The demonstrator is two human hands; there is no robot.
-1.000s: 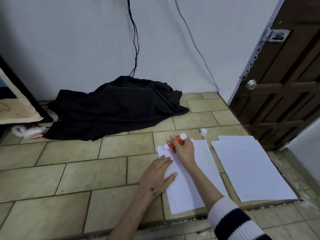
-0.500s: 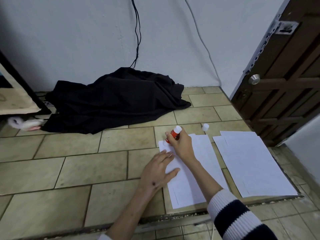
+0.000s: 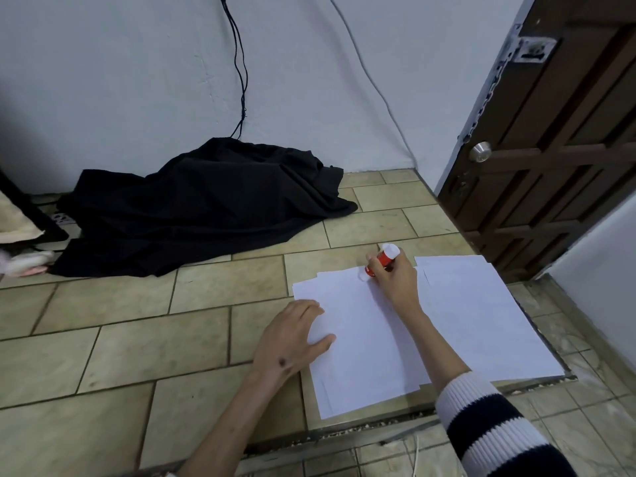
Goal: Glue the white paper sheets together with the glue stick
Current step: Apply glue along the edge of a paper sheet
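The glue stick (image 3: pixel 382 261) is red with a white end cap pointing up and away; its lower tip meets the far edge of the left stack of white paper sheets (image 3: pixel 358 342), a little right of that edge's middle. Its long axis tilts, upper end leaning away from the person and to the right. The right hand (image 3: pixel 395 280) holds it, fingers and thumb curled round the barrel, a closed grip with the stick inside it. The sheet lies toward the person from that hand, its long axis running from the far edge back to the near one, so I judge that the glue would be drawn across or down the sheet from here.

The left hand (image 3: pixel 292 335) rests flat on the left edge of the same stack, fingers straight and spread, holding nothing, pressing the paper to the floor (image 3: pixel 137 339). It is nearer to the sheet's near left part; the right hand is nearer the far edge.

A 2nd stack of white sheets (image 3: pixel 481 315) lies just beside the 1st, to its right, near the door (image 3: pixel 550 166). Farther off, a black cloth (image 3: pixel 206 204) is heaped against the wall at the floor's far edge, well apart from the paper.
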